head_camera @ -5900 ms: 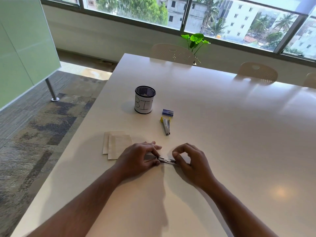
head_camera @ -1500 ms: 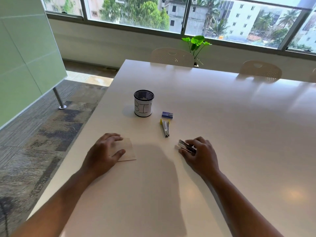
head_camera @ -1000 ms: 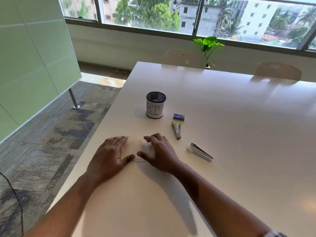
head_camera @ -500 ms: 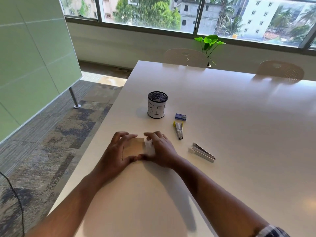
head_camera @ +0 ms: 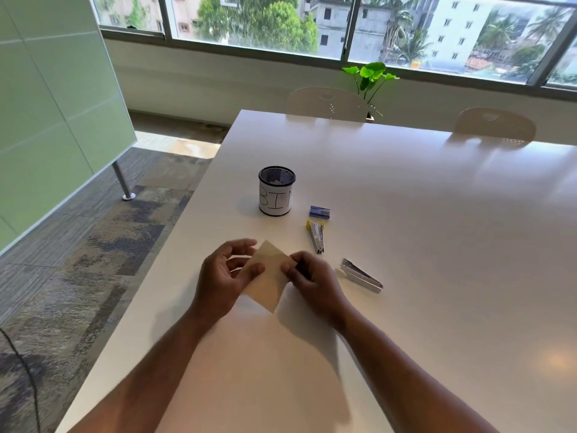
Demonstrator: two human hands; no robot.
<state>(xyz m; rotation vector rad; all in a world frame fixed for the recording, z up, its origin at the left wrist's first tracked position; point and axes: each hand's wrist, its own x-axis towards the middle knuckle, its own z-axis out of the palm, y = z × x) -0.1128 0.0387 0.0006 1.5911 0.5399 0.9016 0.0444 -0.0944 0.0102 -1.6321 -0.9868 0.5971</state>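
Holding the tan paper (head_camera: pixel 268 276) up off the worktop (head_camera: pixel 437 245), on my side of the mesh cup marked BIN (head_camera: pixel 276 192), I have both hands on it. My left hand (head_camera: pixel 223 276) pinches its left edge between thumb and curled fingers, and my right hand (head_camera: pixel 312 279) pinches the right edge the same way, so the paper hangs with one corner down like a diamond. I cannot tell from here whether it is one sheet or several pressed together. If it is several, the main risk is that they slip out of line, because each pinch covers only a small patch of edge and the lower corner hangs free. The silver stapler (head_camera: pixel 359 275) lies open-mouthed nearer to me and right of the cup, just beside my right hand. Reaching for it would leave the paper on my left thumb alone, and it could sag, twist or drop. A careless reach could also shove the stapler away, or nudge the slim tool with yellow tabs (head_camera: pixel 316 235) and the small blue box (head_camera: pixel 319 211) just right of the cup. The worktop's edge runs left of the cup, so a dropped sheet could slide off to the carpet.
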